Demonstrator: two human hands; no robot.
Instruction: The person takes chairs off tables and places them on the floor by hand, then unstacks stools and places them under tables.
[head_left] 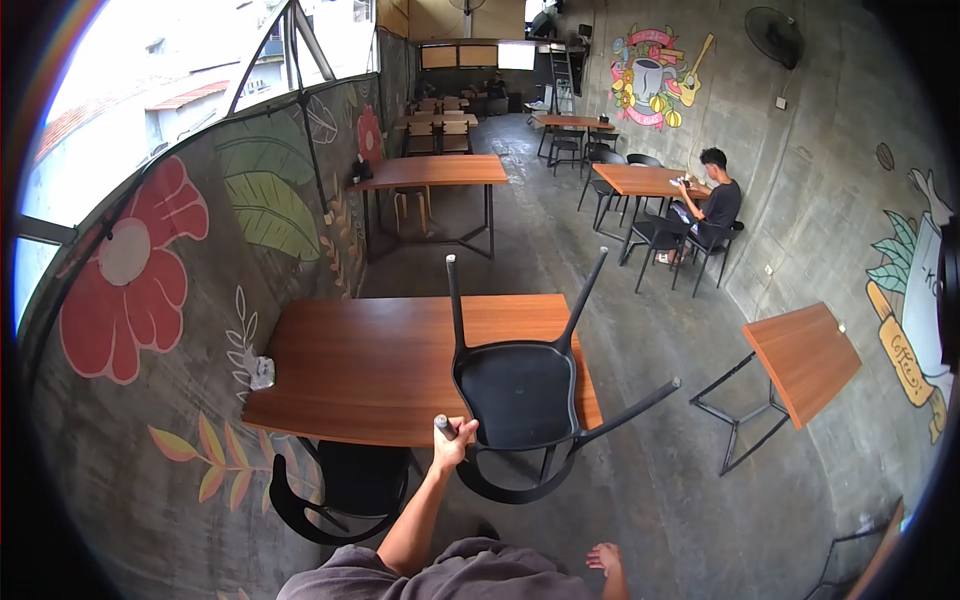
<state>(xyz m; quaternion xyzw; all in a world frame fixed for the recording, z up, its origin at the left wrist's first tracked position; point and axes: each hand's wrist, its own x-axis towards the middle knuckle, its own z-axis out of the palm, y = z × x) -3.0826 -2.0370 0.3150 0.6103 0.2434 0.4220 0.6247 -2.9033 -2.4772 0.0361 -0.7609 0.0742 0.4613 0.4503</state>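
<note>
A black chair (515, 395) is upside down, its legs pointing up and its seat over the right part of a brown wooden table (350, 360). Its curved backrest hangs past the near table edge. My left hand (455, 445) is closed around one of the chair's legs, close to that edge. Lower down, at my right side, my right hand (604, 557) holds nothing, its fingers loosely apart. A second black chair (365, 480) stands upright at the near left side of the table.
A small whitish container (262, 373) sits at the table's wall end. Another wooden table (802, 360) is at right. A seated person (718, 205) is at a farther table (640, 180) with black chairs. One more table (430, 171) stands ahead, along the painted left wall.
</note>
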